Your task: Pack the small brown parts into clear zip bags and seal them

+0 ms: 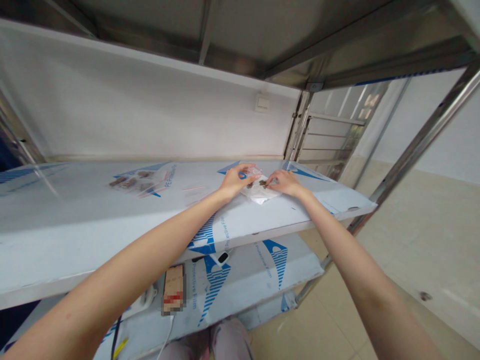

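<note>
A small clear plastic bag [258,189] with brown pieces inside lies on the film-covered steel shelf [93,210], with white material showing under it. My left hand [236,181] grips the bag's upper left edge with its fingers. My right hand [285,182] pinches the bag's right side, close to the brown pieces. Part of the bag is hidden by my fingers. Further left on the shelf lies a second clear bag [135,181] holding similar brown pieces, out of reach of either hand's fingers.
Blue-printed protective film covers this shelf and the lower shelf [258,270]. Below sit a cardboard packet [173,287], a white cable [167,340] and a small white device [222,258]. A steel upright [423,145] stands right, with a wall behind the shelf and a tiled floor beyond.
</note>
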Demonstrator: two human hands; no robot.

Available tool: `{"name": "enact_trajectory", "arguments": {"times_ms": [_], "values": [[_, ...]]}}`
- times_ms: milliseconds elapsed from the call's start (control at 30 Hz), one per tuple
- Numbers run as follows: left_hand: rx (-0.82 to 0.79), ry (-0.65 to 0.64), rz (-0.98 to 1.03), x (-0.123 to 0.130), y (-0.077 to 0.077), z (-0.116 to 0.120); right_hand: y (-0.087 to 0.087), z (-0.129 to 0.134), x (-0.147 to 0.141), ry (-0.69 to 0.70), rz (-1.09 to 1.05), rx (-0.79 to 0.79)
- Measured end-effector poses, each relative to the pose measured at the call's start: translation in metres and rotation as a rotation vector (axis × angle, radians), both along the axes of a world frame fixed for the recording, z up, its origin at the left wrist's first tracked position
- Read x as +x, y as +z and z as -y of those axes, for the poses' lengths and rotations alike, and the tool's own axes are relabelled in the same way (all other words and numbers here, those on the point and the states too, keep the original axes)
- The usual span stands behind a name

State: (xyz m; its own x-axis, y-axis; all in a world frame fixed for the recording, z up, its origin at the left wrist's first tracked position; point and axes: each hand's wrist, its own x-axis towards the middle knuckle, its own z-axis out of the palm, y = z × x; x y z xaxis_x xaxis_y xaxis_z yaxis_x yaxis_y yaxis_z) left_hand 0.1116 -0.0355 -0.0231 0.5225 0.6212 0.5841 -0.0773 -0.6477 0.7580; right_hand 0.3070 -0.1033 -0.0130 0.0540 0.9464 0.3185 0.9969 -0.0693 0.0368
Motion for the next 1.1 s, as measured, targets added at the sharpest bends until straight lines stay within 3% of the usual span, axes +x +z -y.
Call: {"name": "enact_trajectory", "arguments": {"times_ms": [367, 600, 733, 867, 967, 1033, 1100], "values": [[-0.007, 0.007, -0.007, -0.001, 0.001, 0.001, 0.004, -0.005, 0.003, 0.009, -0.116, -0.023], [-0.006, -0.015, -0.008, 0.000, 0.001, 0.005, 0.038, -0.001, -0.012, 0.329, -0.592, 0.294], [0.011, -0.044, 0.001, -0.001, 0.001, 0.008, 0.053, 0.005, -0.035, 0.452, -0.562, 0.148], [-0.007, -0.032, -0.001, -0.002, 0.002, 0.008, 0.053, 0.007, -0.041, 0.468, -0.494, 0.068], [-0.012, -0.004, -0.002, -0.002, 0.003, 0.007, 0.048, 0.010, -0.035, 0.417, -0.480, 0.216], [-0.009, -0.001, -0.014, -0.001, 0.003, 0.006, 0.043, 0.012, -0.030, 0.269, -0.417, 0.308], [-0.007, -0.002, -0.031, -0.001, 0.004, 0.005, 0.038, 0.015, -0.028, 0.058, -0.282, 0.256]]}}
